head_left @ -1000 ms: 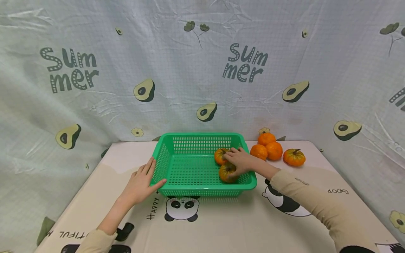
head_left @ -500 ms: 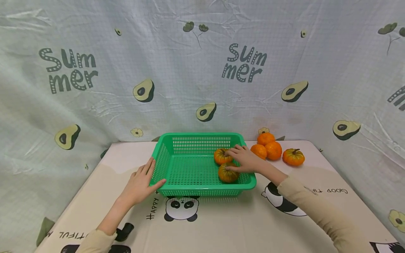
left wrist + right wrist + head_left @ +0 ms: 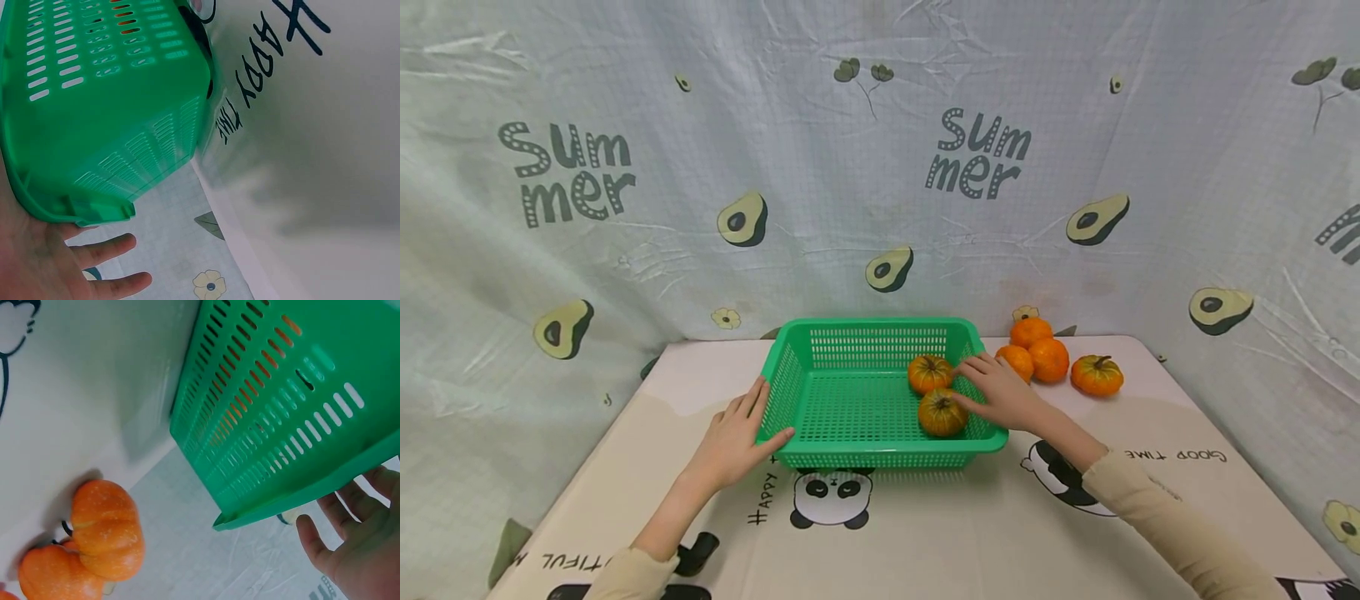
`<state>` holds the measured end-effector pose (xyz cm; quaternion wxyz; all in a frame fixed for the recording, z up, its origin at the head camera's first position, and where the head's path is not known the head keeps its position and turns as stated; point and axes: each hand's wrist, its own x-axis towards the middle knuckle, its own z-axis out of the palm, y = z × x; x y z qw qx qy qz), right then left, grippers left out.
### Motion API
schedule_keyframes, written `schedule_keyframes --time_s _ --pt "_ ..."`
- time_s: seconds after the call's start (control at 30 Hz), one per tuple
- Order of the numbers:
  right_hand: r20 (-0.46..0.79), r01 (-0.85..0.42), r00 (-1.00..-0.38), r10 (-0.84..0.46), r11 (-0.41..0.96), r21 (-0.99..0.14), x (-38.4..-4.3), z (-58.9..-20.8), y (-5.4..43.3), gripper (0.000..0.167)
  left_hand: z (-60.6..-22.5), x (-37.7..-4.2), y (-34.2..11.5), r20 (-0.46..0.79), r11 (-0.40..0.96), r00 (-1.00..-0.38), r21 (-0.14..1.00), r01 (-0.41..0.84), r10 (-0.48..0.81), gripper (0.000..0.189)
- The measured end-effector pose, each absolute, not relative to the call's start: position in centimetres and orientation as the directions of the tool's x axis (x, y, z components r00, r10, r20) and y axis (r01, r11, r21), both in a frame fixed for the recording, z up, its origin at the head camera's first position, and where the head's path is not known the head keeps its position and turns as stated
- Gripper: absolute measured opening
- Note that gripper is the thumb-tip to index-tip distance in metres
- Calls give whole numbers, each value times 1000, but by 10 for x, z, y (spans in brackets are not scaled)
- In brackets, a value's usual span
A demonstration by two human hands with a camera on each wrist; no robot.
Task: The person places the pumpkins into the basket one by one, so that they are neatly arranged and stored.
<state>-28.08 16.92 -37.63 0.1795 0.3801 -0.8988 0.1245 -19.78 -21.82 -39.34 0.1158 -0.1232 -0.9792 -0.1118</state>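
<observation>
A green plastic basket [image 3: 891,446] with slotted walls stands mid-table in the head view. At its left rim rests my left hand [image 3: 727,442], fingers straight and thumb spread over the front corner; in the left wrist view, its fingers [image 3: 103,251] reach past the rim. Inside the basket, at the right, two small yellow-green pumpkins sit one in front of the other: a rear pumpkin [image 3: 929,373] and a front pumpkin [image 3: 943,414]. Over the right rim is my right hand [image 3: 1000,393], fingers loosely extended beside the pumpkins and holding nothing.
Behind and right of the basket, several small orange pumpkins [image 3: 1049,360] sit bunched together. Another pumpkin [image 3: 1097,376] with a green stem lies just right of them. The table [image 3: 910,533] has a panda-print cover, and a pale curtain [image 3: 820,167] hangs behind it.
My right hand has drawn back to the right, off the two pumpkins in the basket, its fingers loosening. Those pumpkins stay in place. My left hand has not moved from the rim.
</observation>
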Motion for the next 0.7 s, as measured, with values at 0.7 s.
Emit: schedule_keyframes --time_s 0.7 --pt "608 -689 -633 -479 706 -162 -281 -403 221 25 -394 -198 -218 254 941 -944 208 266 211 83"
